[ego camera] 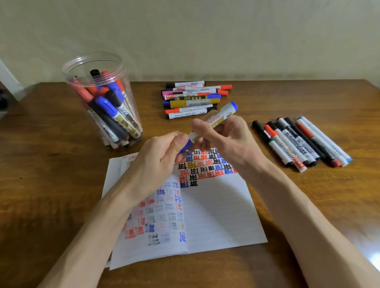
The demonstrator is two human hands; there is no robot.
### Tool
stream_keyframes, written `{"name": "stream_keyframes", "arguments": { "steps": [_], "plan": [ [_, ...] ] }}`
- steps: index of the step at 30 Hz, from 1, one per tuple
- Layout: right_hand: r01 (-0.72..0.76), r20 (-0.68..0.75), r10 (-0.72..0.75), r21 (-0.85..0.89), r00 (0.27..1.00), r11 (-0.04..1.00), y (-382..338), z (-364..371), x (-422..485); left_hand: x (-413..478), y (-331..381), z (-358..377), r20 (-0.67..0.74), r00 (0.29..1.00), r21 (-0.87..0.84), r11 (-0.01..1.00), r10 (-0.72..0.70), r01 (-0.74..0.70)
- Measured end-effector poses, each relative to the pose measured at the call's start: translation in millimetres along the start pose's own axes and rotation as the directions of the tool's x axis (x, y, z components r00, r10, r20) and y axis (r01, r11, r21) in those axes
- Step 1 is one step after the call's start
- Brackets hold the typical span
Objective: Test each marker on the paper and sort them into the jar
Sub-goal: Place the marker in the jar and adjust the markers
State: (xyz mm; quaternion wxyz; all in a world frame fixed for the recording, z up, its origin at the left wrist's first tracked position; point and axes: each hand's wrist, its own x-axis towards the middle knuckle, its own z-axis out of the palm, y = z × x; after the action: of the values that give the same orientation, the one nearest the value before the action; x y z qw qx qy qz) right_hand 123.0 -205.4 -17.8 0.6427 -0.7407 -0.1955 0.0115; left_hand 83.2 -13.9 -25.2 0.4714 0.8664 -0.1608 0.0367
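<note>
**Blue marker (pixel 216 118) gripped in both hands over paper (pixel 219 212)**

Grips the smooth white-and-gold cylindrical barrel with right hand (pixel 230 141), fingers curled round it. Pinches the blue cap (pixel 185 145) at the lower end with left hand (pixel 156 158). Holds it tilted just above lined sheets full of red, black and blue ink marks, near edge of glossy wooden table (pixel 53 162). Toward far-left corner: clear round plastic jar (pixel 92 61), upright, packed with markers. By far edge: loose marker pile (pixel 191 99). Near right edge: marker row (pixel 301 142).

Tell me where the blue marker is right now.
Head view, centre: the blue marker is held over the top edge of the paper, left hand pinching its lower blue end, right hand gripping the barrel, with the jar to the left.
</note>
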Motion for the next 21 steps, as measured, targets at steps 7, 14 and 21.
{"name": "stream_keyframes", "arguments": {
  "steps": [7, 14, 21],
  "plan": [
    [-0.069, -0.088, 0.084, 0.153, 0.993, 0.986, 2.8, 10.3, -3.7, 1.3, -4.0, -2.3, -0.012, 0.999, -0.034, 0.998, -0.045, 0.045],
    [-0.094, -0.174, 0.115, 0.123, 0.978, 0.988, 2.1, 23.1, -11.2, 0.2, -11.8, 1.1, -0.134, 0.986, 0.243, 0.968, 0.096, -0.062],
    [-0.093, -0.199, 0.112, 0.102, 0.974, 0.99, 10.1, 14.8, -28.3, -2.8, -3.8, 3.7, 0.001, 0.997, 0.246, 0.966, 0.081, -0.079]
  ]
}}
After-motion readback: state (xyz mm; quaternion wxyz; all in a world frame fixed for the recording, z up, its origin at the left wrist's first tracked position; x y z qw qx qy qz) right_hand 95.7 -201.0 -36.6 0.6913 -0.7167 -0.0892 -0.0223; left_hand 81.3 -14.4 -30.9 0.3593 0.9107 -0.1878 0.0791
